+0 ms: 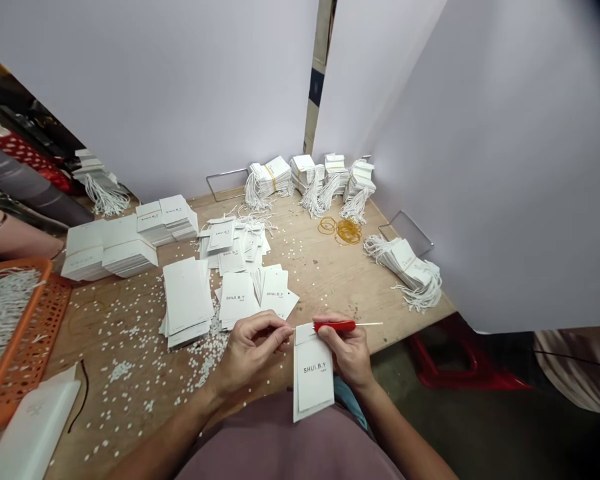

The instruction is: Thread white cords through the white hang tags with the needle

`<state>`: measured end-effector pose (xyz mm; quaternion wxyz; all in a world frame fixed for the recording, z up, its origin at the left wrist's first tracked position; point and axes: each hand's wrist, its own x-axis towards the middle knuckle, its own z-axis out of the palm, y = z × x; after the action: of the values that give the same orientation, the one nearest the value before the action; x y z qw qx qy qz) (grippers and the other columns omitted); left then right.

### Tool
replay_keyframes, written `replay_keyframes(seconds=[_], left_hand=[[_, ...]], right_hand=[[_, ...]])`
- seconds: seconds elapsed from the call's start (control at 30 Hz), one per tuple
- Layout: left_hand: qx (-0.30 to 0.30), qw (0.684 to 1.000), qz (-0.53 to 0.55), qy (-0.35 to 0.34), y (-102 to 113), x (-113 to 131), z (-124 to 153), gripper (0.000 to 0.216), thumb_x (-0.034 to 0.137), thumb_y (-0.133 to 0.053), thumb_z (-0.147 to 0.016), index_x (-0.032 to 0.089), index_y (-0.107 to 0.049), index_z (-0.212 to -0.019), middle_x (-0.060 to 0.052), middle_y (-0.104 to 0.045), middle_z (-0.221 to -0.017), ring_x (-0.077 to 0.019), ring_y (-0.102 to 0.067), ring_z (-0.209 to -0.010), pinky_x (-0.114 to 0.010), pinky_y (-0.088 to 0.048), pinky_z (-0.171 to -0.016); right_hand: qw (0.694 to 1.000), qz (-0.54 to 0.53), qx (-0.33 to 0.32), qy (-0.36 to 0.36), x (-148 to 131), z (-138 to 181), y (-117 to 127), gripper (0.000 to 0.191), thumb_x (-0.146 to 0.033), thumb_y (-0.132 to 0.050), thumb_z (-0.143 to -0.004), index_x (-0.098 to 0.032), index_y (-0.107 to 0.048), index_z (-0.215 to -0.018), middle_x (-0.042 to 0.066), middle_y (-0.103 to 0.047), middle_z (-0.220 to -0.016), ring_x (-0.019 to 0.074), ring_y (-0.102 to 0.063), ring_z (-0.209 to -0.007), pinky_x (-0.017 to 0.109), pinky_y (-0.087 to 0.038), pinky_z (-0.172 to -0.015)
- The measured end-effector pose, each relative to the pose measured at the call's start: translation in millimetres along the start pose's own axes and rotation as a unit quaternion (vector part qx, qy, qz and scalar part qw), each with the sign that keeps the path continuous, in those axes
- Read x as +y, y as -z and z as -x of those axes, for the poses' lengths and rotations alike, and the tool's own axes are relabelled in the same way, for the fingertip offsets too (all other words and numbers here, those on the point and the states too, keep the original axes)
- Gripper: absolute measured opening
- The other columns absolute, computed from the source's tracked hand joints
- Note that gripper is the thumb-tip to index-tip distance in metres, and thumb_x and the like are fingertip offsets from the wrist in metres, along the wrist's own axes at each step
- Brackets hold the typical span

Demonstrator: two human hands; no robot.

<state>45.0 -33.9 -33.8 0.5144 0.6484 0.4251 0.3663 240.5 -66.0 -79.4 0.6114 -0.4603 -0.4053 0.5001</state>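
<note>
My right hand [351,353] is closed on a red-handled needle tool [336,326], whose thin metal tip points right, and it also holds a small stack of white printed paper tags [313,379] hanging down over my lap. Closed in a pinch, my left hand [253,347] grips a thin white string at the top left corner of those tags. Both hands hover over the near edge of the wooden table [325,273]. Just beyond my left hand lie loose white tags [257,297] and a blank white stack [186,300].
Bundled, strung tags [310,179] line the back wall, and another bundle [413,270] lies at the right. Yellow rubber bands [343,230] sit between them. White card stacks [120,243] and an orange basket of strings [17,327] stand left. Paper dots litter the table. A red stool [455,373] stands below.
</note>
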Motion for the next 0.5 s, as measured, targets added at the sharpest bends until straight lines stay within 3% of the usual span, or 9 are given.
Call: replay_keyframes(seconds=[0.23, 0.43, 0.5], left_hand=[[-0.05, 0.996, -0.067, -0.019, -0.1, -2.0, 11.1, 0.027, 0.03, -0.05, -0.099, 0.018, -0.062, -0.077, -0.002, -0.059, -0.072, -0.014, -0.055, -0.068, -0.024, -0.043, -0.063], [-0.028, 0.997, -0.034, -0.061, 0.5, -4.7, 2.0, 0.024, 0.03, -0.05, -0.099, 0.019, -0.061, -0.08, -0.002, -0.055, -0.073, -0.0146, -0.053, -0.067, -0.024, -0.043, -0.062], [-0.014, 0.998, -0.021, -0.063, -0.6, -2.5, 0.5, 0.025, 0.03, -0.049, -0.099, 0.02, -0.06, -0.079, -0.002, -0.055, -0.072, -0.0146, -0.053, -0.065, -0.024, -0.043, -0.06]], right_hand=[[0.999, 0.032, 0.001, 0.03, -5.8, 1.3, -1.5, 0.011, -0.031, -0.084, -0.072, -0.022, -0.08, -0.077, 0.003, -0.073, -0.073, 0.018, -0.065, -0.068, 0.03, -0.051, -0.066], [0.992, 0.035, -0.047, 0.113, -13.9, -10.2, -18.4, 0.01, -0.036, -0.081, -0.077, -0.027, -0.082, -0.079, 0.004, -0.077, -0.076, 0.0206, -0.068, -0.072, 0.035, -0.056, -0.072], [0.994, 0.023, -0.04, 0.099, -14.3, -13.4, -24.5, 0.014, -0.04, -0.079, -0.079, -0.026, -0.082, -0.081, 0.005, -0.078, -0.078, 0.0213, -0.069, -0.075, 0.035, -0.056, -0.073]])
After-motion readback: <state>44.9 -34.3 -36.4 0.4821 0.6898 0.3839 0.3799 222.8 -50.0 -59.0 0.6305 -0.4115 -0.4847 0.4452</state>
